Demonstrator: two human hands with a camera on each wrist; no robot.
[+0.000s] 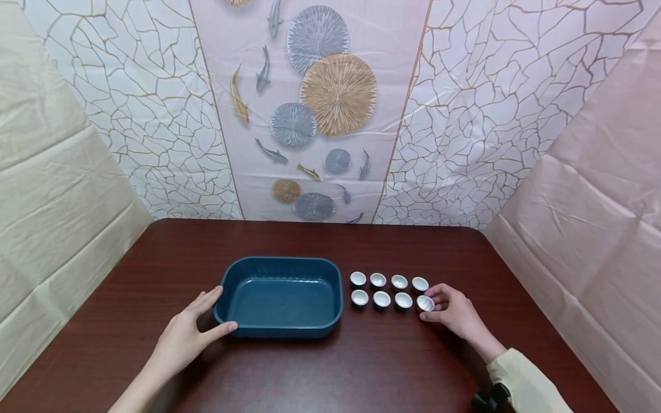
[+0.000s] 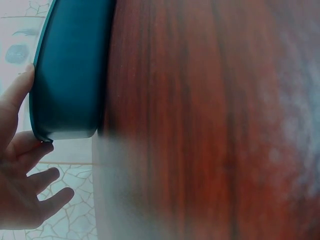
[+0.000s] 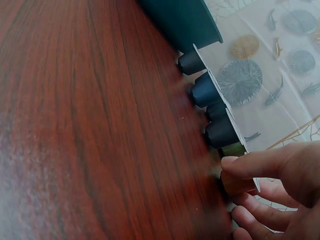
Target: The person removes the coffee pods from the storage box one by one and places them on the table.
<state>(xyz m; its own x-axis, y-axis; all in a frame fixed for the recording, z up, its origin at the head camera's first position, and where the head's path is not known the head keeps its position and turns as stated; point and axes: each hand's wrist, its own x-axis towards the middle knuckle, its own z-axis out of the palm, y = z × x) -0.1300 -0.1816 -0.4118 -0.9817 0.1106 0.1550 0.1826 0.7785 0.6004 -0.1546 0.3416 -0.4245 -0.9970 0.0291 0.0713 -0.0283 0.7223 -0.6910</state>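
A dark blue rectangular tray (image 1: 281, 301) stands on the table, left of several coffee capsules in two rows. My left hand (image 1: 181, 335) spans the tray's left end, thumb and fingertips touching its rim with the fingers spread. At the right end of the front row, my right hand (image 1: 457, 312) holds a coffee capsule (image 1: 426, 303) between thumb and fingers. The right wrist view shows this capsule's brown side (image 3: 234, 185) partly behind the thumb. Its neighbours, such as a dark capsule (image 3: 220, 132), stand with their pale lids up.
Dark reddish wood makes up the table (image 1: 289, 373). Behind its far edge hangs a patterned cloth (image 1: 310, 172), and plain pale cloths (image 1: 583, 229) flank both sides. A black strap piece (image 1: 490, 397) sits at the right sleeve.
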